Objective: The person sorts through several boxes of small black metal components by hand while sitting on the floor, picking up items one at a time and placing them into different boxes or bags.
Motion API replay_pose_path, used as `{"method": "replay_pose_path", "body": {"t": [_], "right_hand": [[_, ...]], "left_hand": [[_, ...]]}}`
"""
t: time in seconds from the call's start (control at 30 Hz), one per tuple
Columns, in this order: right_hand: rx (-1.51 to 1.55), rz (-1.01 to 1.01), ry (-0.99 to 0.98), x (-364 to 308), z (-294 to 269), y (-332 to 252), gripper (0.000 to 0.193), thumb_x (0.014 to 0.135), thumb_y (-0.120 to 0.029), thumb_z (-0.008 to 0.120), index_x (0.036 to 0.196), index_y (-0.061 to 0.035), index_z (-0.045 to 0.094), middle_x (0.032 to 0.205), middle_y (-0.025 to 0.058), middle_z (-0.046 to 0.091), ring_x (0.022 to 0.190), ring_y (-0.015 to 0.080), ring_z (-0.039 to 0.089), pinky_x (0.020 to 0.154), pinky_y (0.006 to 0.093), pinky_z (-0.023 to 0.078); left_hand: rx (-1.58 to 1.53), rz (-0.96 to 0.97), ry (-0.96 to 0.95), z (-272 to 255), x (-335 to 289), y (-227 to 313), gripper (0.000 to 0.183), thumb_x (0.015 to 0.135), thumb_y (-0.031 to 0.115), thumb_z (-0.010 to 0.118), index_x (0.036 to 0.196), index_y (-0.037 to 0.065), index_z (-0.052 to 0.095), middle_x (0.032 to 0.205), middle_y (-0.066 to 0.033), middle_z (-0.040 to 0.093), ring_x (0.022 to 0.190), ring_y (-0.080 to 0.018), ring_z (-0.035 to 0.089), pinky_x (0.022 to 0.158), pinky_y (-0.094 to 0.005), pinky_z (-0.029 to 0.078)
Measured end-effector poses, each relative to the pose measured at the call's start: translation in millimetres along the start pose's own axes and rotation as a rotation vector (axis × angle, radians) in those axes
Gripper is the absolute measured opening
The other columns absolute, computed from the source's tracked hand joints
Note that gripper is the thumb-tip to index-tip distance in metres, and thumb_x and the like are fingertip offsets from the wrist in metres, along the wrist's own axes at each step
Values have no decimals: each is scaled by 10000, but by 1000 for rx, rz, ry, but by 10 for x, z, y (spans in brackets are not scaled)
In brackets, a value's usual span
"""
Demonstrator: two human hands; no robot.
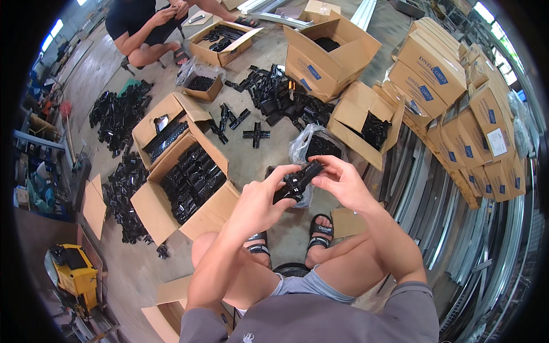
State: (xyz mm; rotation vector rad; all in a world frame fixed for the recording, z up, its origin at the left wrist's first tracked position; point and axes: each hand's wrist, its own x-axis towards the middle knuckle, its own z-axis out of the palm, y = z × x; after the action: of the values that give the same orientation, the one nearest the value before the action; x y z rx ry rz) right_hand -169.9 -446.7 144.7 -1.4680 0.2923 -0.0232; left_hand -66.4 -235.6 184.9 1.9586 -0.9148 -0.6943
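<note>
In front of me, above my knees, I hold a black cross-shaped connector (298, 182) with both hands. My left hand (264, 197) is closed round its left side, thumb below and fingers on top. The thumb and fingers of my right hand (345, 182) pinch its upper right arm. Just beyond my hands lies a clear plastic bag (299, 144) with small black pieces (324, 147) in it. A similar black cross connector (256, 135) rests on the floor farther out, beside several others.
To my left stands an open carton (150, 210) packed with black connectors. Loose black parts are heaped at the far left (117, 114) and far middle (280, 100). Stacked closed cartons (432, 74) and long metal profiles (426, 211) flank the right. Another person (143, 34) squats at far left.
</note>
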Motion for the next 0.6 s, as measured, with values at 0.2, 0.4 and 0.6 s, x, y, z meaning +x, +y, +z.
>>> {"method": "replay_pose_path", "body": {"t": [0.2,0.4,0.6], "right_hand": [[170,28,51,-6,24,-57,405,939,-55,689,1300,58,542,1104,118,676,985,172,661,872,317,562],[210,-3,44,-25,-28,-47,363,943,-16,663,1284,45,555,1120,122,675,995,185,670,882,331,575],[235,-45,15,-74,-82,-22,374,920,9,673,1277,35,563,1137,117,672,1001,179,671,901,334,570]], "left_hand": [[-176,20,26,49,17,-31,659,795,-36,763,1393,103,525,1084,-165,741,923,-148,706,785,-298,540],[-243,8,4,87,43,-39,686,810,-92,746,1440,77,534,1195,-55,707,995,-76,606,868,-264,522],[-280,45,72,180,22,-155,675,790,19,794,1402,218,589,935,-170,741,792,0,491,749,-260,510]]}}
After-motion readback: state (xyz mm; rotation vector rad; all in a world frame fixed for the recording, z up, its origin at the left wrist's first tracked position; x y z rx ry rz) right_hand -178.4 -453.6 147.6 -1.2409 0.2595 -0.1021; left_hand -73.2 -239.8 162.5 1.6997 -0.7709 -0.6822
